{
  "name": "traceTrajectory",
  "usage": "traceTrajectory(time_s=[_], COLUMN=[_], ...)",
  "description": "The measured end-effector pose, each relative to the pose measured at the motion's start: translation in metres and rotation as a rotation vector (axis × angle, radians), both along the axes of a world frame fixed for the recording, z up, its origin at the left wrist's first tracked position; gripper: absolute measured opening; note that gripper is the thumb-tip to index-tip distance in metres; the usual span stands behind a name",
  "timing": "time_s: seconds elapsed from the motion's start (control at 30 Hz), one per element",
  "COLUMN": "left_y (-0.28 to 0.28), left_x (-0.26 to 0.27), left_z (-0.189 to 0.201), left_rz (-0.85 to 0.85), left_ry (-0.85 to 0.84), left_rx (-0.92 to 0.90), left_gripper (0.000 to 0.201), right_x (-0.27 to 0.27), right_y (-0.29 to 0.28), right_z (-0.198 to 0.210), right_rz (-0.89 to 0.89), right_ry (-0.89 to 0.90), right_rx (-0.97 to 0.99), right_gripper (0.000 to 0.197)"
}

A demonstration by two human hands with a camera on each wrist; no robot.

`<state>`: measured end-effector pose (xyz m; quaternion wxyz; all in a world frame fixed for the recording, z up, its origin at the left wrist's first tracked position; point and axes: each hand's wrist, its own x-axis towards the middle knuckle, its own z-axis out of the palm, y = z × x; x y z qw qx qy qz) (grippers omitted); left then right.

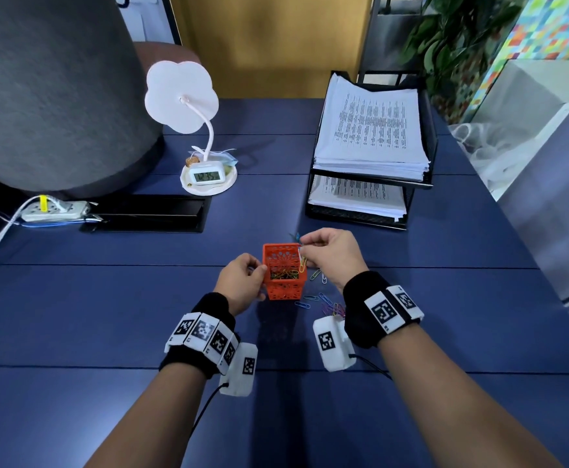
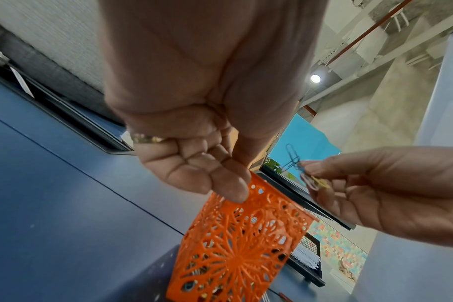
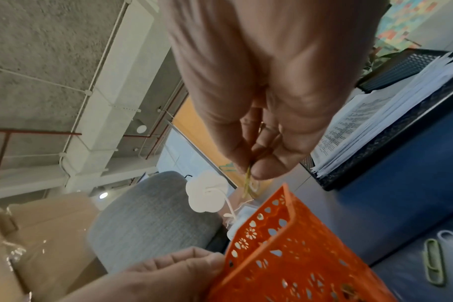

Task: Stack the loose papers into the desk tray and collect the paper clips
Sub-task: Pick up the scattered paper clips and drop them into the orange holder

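Right hand pinches coloured wire paper clips over orange perforated plastic basket, steadied by gripping left hand; papers trayed, loose clips remain lower centre.

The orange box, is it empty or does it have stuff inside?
Not empty. The orange box has a heap of coloured paper clips at its bottom, seen through the open top. It is far from full.

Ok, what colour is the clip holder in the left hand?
Orange holder, with cut-out flower lattice; clearest in the left wrist view.
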<state>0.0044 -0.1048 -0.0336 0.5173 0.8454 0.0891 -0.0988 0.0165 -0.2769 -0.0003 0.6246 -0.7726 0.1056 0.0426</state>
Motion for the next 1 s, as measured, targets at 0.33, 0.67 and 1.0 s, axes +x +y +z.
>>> traceTrajectory(time_s=[0.33,0.67,1.0], left_y=[0.0,-0.003,-0.009], left_x=[-0.001,0.0,-0.001], left_z=[0.001,0.003,0.003], left_rz=[-0.008,-0.017,-0.031], left_ry=[0.019,0.022,0.039], left_rx=[-0.032,-0.025,-0.047], left_gripper=[0.017,0.016,0.017], right_x=[0.002,-0.037,-0.051], right_y=[-0.036,-0.063,-0.048], right_z=[-0.028,-0.062,-0.062], right_rz=[-0.109,0.16,0.313], right_ry=[0.082,0.398,0.318], right_rx=[-0.197,-0.886,-0.985], right_gripper=[0.016,0.051,0.031])
